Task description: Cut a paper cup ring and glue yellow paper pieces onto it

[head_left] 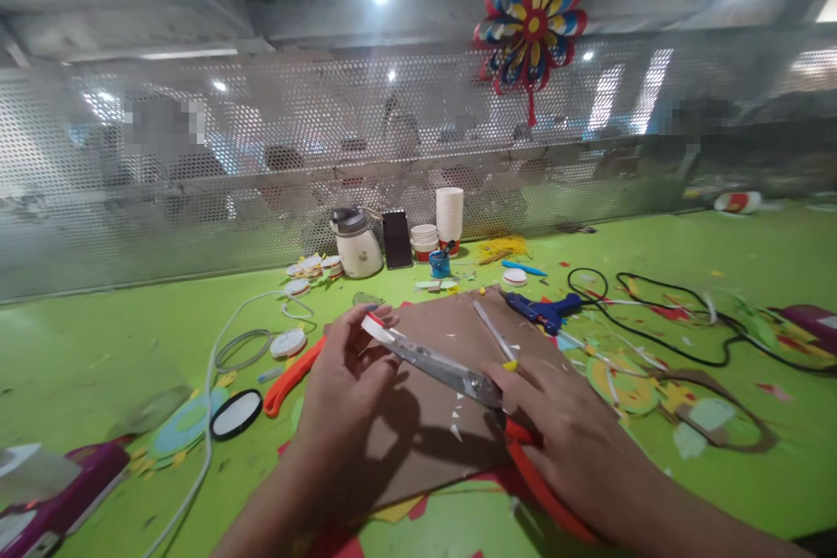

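My left hand is closed in a pinch on a small white paper piece with a red edge. My right hand grips red-handled scissors, their metal blades pointing left. The blade tips meet the white piece; whether they cut into it I cannot make out. Both hands are above a brown cardboard sheet with small white scraps on it. A slim white-grey stick with a yellow end lies on the cardboard near my right fingers. Left of my left hand is an orange handle.
On the green table are a blue glue gun, black cable, white cable and paper scraps. Behind stand a white jug, a phone and stacked paper cups. A petalled paper ornament hangs before the perforated screen.
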`<state>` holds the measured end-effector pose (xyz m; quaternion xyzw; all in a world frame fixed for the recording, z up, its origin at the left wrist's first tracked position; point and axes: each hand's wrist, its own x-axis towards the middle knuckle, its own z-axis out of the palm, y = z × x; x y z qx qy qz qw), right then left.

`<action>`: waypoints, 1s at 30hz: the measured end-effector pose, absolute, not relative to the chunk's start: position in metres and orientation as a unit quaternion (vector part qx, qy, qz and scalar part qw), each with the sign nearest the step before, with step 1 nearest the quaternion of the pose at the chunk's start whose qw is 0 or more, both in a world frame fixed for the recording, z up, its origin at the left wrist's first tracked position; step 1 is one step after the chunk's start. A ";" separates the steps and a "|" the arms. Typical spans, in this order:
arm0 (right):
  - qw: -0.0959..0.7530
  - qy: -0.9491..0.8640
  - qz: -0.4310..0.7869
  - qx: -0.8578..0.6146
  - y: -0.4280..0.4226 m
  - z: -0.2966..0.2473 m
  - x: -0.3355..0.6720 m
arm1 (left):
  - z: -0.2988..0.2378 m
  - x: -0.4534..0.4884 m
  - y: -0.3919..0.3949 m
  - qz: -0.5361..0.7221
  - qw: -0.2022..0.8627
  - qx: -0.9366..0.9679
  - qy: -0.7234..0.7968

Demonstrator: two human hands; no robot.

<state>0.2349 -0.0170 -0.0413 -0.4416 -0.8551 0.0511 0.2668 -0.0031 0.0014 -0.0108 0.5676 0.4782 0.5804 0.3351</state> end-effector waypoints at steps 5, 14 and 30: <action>0.278 -0.865 0.002 -0.419 -0.016 -0.039 0.241 | -0.013 -0.009 0.004 0.563 0.316 0.584 0.491; 0.336 -0.842 0.054 -0.418 -0.012 -0.022 0.253 | -0.006 -0.007 0.003 0.549 0.269 0.614 0.499; 0.282 -0.870 -0.035 -0.403 -0.017 -0.039 0.247 | -0.006 0.004 -0.010 0.534 0.129 0.613 0.567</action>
